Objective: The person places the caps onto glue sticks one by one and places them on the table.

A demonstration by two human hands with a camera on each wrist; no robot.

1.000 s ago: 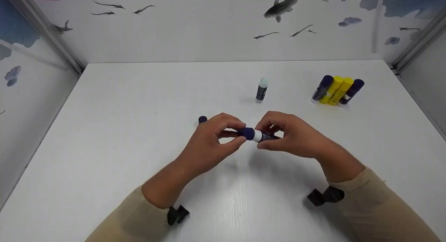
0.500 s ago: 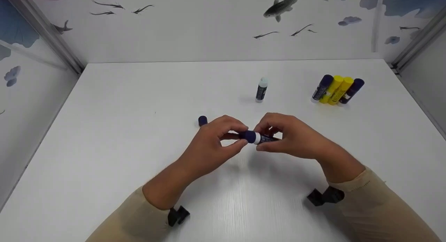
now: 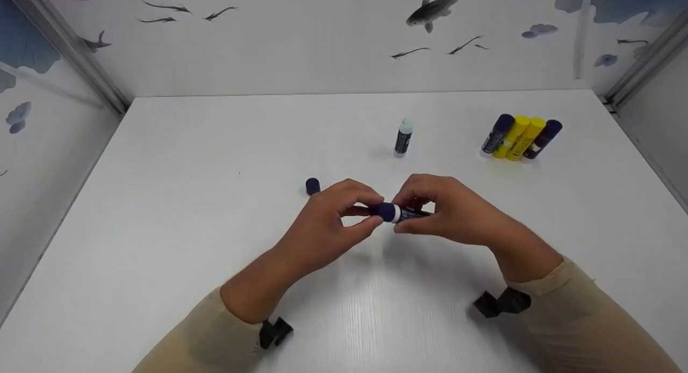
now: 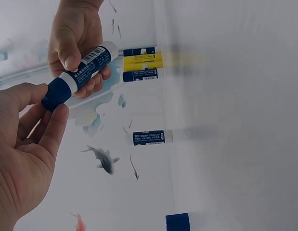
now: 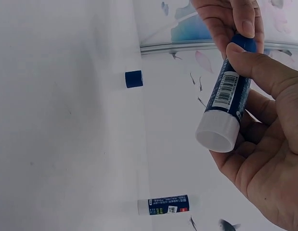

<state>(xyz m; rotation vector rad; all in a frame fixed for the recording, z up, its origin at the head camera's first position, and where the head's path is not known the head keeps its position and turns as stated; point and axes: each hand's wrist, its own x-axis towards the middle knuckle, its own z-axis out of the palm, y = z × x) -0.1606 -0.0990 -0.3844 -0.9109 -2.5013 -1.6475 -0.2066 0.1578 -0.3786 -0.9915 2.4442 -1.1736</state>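
Note:
Over the middle of the white table, my left hand (image 3: 336,217) pinches a dark blue cap (image 3: 386,212) between thumb and fingers. The cap sits over one end of a glue stick (image 4: 92,67), with a white band (image 4: 70,82) showing beside it. My right hand (image 3: 449,207) grips the navy barrel; its barcode and hollow white base (image 5: 216,132) face the right wrist camera. Just beyond my left hand stands a loose dark blue cap (image 3: 313,186). Farther back is an upright glue stick with a pale, translucent top (image 3: 403,139) and no blue cap on it.
At the back right, two yellow glue sticks (image 3: 518,139) stand in a row between a navy one (image 3: 497,136) and another navy one (image 3: 543,141). A printed wall (image 3: 295,45) with fish borders the table's back edge. Metal posts (image 3: 80,56) rise at the corners.
The white band between cap and barrel has narrowed as the cap moved farther onto the glue stick. My left hand has shifted slightly right and down; the right hand is nearly still.

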